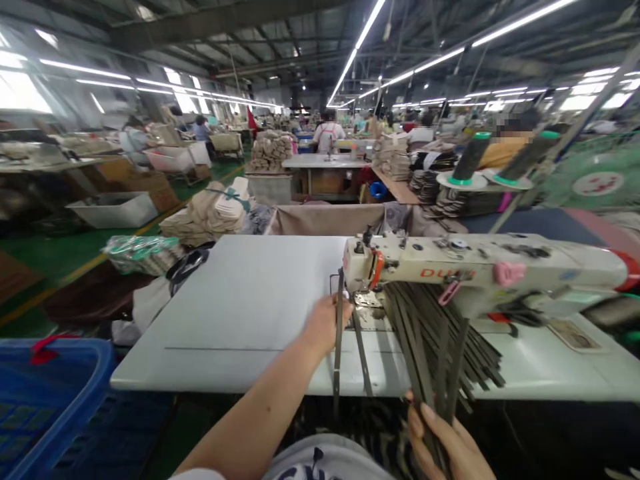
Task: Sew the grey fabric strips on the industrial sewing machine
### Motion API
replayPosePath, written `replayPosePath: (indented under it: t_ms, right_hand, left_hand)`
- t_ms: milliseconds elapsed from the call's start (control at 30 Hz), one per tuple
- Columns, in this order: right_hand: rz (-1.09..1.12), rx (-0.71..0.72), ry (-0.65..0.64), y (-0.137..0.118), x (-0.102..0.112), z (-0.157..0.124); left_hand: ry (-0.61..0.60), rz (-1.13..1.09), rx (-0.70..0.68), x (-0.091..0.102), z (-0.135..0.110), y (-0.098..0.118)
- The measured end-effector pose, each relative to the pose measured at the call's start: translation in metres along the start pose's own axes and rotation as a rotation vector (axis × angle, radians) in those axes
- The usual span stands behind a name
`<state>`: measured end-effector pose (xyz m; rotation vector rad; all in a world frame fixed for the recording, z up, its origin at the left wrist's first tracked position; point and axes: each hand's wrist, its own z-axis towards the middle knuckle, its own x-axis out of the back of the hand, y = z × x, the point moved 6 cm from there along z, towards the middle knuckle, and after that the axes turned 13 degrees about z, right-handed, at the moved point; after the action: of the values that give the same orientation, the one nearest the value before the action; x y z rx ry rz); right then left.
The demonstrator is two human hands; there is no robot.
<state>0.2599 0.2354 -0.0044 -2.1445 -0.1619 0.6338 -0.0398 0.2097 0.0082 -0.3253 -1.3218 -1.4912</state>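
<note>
Pale shirt cloth (325, 460) with dark lettering filled the bottom edge, nearest the camera, and the left forearm reached forward from beside it over a white table (260, 287). The left hand (327, 323) was near the needle end of a sewing machine (485, 267), its fingers bent; one long dark strip (338, 353) ran upright across them and hung past the table's front edge. Because that strip partly hid the fingertips, I could not tell whether they pinched it. Just to its right, a second strip (361, 353) slanted down from the needle area toward the same edge. Lower right, the right hand (445, 443) was closed around the lower ends of several dark strips (413, 347), thumb laid along them, with little gap between thumb and fingers. Those strips rose to a thick bundle (465, 350) fanned out on the table beneath the machine's arm. Pink clips (509, 272) were fixed to the machine's front, and dark thread cones (470, 159) stood behind it. Far left was a blue basket (100, 360) with a red ribbon (47, 347) on its rim; farther back, a person (329, 135) wore pink straps.
</note>
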Motion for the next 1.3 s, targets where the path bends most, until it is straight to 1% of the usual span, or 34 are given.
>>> replayPosePath:
  t_ms: [100,167,233,367,467,567,733,867,1067,1200,1300]
  right_hand:
    - [0.149,-0.047,0.026,0.016,-0.015,0.004]
    - [0.194,-0.050,0.043,0.024,-0.016,0.006]
    - [0.207,-0.043,0.030,0.030,-0.014,0.006]
    - [0.184,-0.061,0.024,0.041,-0.007,0.004]
    - [0.131,-0.076,0.032,0.049,-0.004,0.004]
    - [0.097,-0.093,0.045,0.059,0.000,0.008]
    - [0.070,-0.115,0.054,0.070,0.007,0.018]
    - [0.045,-0.141,0.038,0.071,0.002,0.013]
    - [0.071,-0.093,0.070,0.055,-0.008,-0.003]
    - [0.018,-0.092,0.027,0.049,-0.009,-0.006]
    - [-0.025,-0.109,0.015,0.050,-0.009,-0.006]
  left_hand:
    - [-0.011,0.139,-0.101,-0.004,-0.006,0.005]
    - [-0.011,0.203,-0.113,-0.007,-0.013,0.004]
    - [-0.028,0.251,-0.119,-0.011,-0.020,0.005]
    - [-0.069,0.299,-0.136,-0.015,-0.028,0.007]
    - [-0.059,0.300,-0.134,-0.014,-0.028,0.008]
    - [-0.050,0.306,-0.137,-0.013,-0.028,0.008]
    - [-0.071,0.345,-0.127,-0.015,-0.029,0.007]
    - [-0.074,0.350,-0.131,-0.019,-0.029,0.004]
    - [-0.078,0.348,-0.143,-0.022,-0.030,-0.001]
    - [-0.085,0.364,-0.151,-0.024,-0.029,-0.002]
    - [-0.081,0.374,-0.143,-0.025,-0.029,-0.004]
